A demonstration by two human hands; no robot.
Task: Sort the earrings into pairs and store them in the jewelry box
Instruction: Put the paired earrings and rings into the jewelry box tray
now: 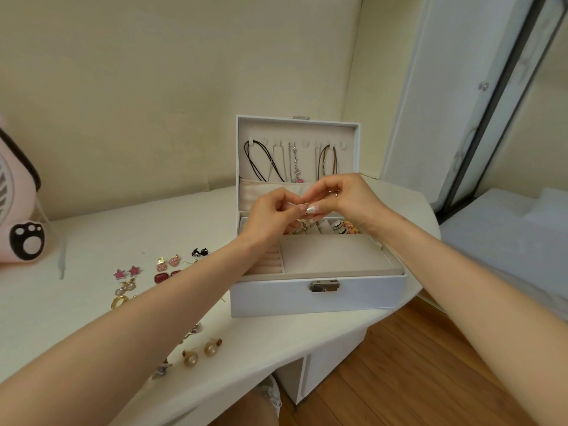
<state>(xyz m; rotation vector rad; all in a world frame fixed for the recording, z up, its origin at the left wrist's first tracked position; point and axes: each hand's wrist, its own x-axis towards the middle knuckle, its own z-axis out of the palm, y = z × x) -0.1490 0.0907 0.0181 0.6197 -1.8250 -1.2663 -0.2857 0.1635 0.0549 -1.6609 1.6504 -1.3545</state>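
A white jewelry box stands open on the white table, with necklaces hanging inside its lid. Over its back compartments my left hand and my right hand meet, and both pinch a small gold earring between their fingertips. Several earrings lie in the back compartments. On the table left of the box lie paired earrings: pink stars, pink hearts, dark red rectangles, pearl drops, a gold hoop and round pearl studs. My left forearm hides some of them.
A pink plush toy with a black paw sits at the table's far left. The table edge curves close under the box, with wooden floor below. A wall stands behind, and a white door frame at right.
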